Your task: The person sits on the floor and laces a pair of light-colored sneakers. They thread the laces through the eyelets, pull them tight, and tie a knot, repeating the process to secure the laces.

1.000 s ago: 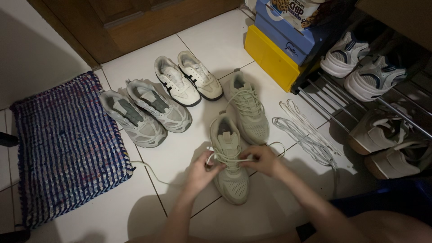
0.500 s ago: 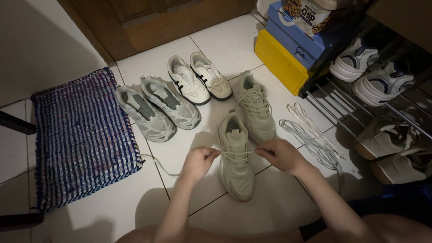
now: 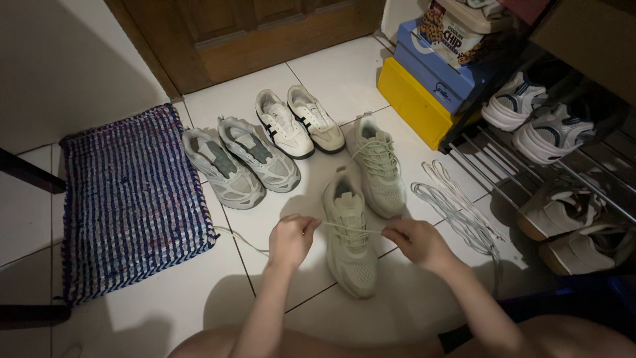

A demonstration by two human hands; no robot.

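On the white tiled floor (image 3: 165, 311) below me, my left hand (image 3: 290, 240) and right hand (image 3: 416, 240) sit either side of a pale beige sneaker (image 3: 349, 233), toe pointing back toward me. Each hand is pinched shut on the shoe's lace (image 3: 351, 228), which runs taut across the upper between them. I cannot see the fingertips clearly: the light is dim and the fingers curl over the lace ends. A loose tail of lace (image 3: 242, 238) trails left from under my left hand across the tile toward the woven blue mat (image 3: 129, 199); where it ends near the mat's edge is hard to make out.

Just beyond the held shoe stands its partner sneaker (image 3: 377, 164), already laced, its toe close beside the first shoe's heel. Further left are a pair of grey sneakers (image 3: 242, 162) and a pair of white sneakers with dark stripes (image 3: 299, 122). To the right lies a bundle of loose white laces (image 3: 457, 205), its near end lost in shadow.

At the right edge a shoe rack (image 3: 530, 172) holds more shoes, its lower tier dark and cut off by the frame. A yellow box (image 3: 414, 103) sits under a blue box (image 3: 440, 66), with a snack carton (image 3: 457, 30) on top, partly cropped. My forearms and knees run out of the bottom of the view.
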